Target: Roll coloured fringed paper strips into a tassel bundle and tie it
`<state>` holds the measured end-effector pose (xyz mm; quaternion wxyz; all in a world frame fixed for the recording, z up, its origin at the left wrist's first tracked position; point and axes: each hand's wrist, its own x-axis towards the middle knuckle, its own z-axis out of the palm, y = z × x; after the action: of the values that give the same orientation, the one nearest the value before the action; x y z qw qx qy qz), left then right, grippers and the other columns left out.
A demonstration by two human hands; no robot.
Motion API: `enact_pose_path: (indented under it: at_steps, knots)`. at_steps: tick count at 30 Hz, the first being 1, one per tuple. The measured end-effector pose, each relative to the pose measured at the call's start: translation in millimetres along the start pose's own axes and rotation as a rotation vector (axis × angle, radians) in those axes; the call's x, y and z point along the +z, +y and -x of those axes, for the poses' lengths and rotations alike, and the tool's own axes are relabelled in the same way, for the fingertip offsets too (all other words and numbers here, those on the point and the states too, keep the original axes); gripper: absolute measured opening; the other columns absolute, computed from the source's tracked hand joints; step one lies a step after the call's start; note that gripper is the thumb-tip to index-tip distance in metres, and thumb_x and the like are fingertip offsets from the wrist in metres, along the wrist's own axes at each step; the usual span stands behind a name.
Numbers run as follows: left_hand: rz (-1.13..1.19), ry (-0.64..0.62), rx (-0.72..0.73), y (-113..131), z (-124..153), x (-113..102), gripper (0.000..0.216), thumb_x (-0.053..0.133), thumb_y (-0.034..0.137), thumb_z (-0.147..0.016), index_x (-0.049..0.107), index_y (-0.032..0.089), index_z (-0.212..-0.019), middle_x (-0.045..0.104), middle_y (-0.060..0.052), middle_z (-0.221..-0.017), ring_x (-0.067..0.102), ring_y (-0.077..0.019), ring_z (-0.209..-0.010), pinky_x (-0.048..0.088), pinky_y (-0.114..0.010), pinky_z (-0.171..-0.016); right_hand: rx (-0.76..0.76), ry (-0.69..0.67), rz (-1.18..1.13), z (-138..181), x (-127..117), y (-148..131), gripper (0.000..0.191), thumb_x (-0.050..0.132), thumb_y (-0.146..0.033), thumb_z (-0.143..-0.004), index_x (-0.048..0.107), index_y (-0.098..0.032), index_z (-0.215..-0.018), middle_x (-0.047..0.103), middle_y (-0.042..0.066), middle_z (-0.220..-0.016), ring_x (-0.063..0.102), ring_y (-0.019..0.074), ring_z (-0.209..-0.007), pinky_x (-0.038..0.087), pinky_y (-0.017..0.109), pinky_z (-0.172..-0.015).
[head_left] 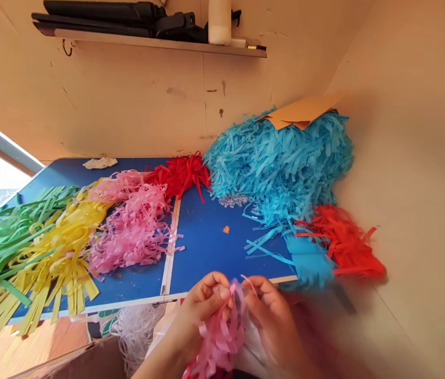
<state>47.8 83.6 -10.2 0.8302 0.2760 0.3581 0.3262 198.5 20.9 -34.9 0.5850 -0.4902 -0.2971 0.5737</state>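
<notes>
At the front edge of the blue table, my left hand (210, 300) is closed on the gathered top of a pink fringed paper strip (222, 337), whose cut strands hang down toward my lap. My right hand (267, 305) pinches a thin pink strand at the top of the same piece, thumb against fingers. Both hands are close together, the pink paper between them. Just beyond lie a heap of pink fringe (133, 226) and a large mound of blue fringe (277, 163).
The blue table (206, 258) also bears yellow fringe (64, 237), green fringe (5, 237) and red fringe (178, 173). More red fringe (348, 242) sits at the right by the wall. Orange paper (301, 111) tops the blue mound. A wall shelf (147, 43) hangs above.
</notes>
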Motion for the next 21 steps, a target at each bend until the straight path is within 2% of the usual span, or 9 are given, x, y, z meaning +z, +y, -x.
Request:
enact_pose_path:
  at_steps: [2,4,11,17,21]
  knots:
    - [0.081,0.028,-0.017,-6.9,-1.5,5.5,0.039,0.086,0.042,-0.067,0.057,0.017,-0.073,0.058,0.004,-0.054,0.043,-0.0047,-0.044,0.032,-0.016,-0.047,0.066,-0.061,-0.110,-2.7,7.7,-1.1,0.023,0.077,-0.039,-0.083,0.066,-0.021,-0.091,0.066,0.000,-0.076,0.060,0.0135,-0.063,0.049,0.025,-0.063]
    - [0.065,0.065,0.000,-11.8,-2.6,9.4,0.039,0.086,0.043,-0.067,0.057,0.017,-0.070,0.055,0.005,-0.052,0.042,-0.0045,-0.045,0.031,-0.015,-0.047,0.064,-0.076,-0.121,-5.0,13.5,-1.2,0.023,0.079,-0.038,-0.081,0.066,-0.019,-0.085,0.068,0.001,-0.073,0.061,0.0136,-0.064,0.048,0.025,-0.064]
    - [-0.116,0.079,0.085,-17.4,-4.4,-1.0,0.036,0.091,0.035,-0.058,0.066,0.016,-0.075,0.064,0.002,-0.068,0.054,-0.0084,-0.062,0.042,-0.018,-0.059,0.100,0.027,-0.046,-9.7,5.1,12.2,0.026,0.081,-0.041,-0.077,0.070,-0.018,-0.081,0.070,0.004,-0.077,0.061,0.0152,-0.068,0.048,0.025,-0.064]
    - [-0.530,0.155,0.265,-21.0,-2.6,-9.8,0.018,0.077,0.033,-0.074,0.071,0.018,-0.084,0.072,-0.004,-0.083,0.065,-0.0172,-0.078,0.051,-0.026,-0.073,0.075,0.055,0.067,-14.2,0.8,20.2,0.025,0.076,-0.040,-0.083,0.068,-0.017,-0.079,0.066,0.001,-0.071,0.057,0.0127,-0.063,0.045,0.022,-0.060]
    - [-0.552,0.136,0.234,-20.4,0.0,-8.1,0.025,0.069,0.036,-0.082,0.066,0.019,-0.101,0.075,-0.007,-0.087,0.072,-0.0211,-0.079,0.055,-0.031,-0.075,0.039,0.026,0.097,-16.1,1.2,20.9,0.027,0.073,-0.042,-0.084,0.068,-0.017,-0.078,0.065,0.001,-0.070,0.058,0.0142,-0.063,0.048,0.024,-0.060]
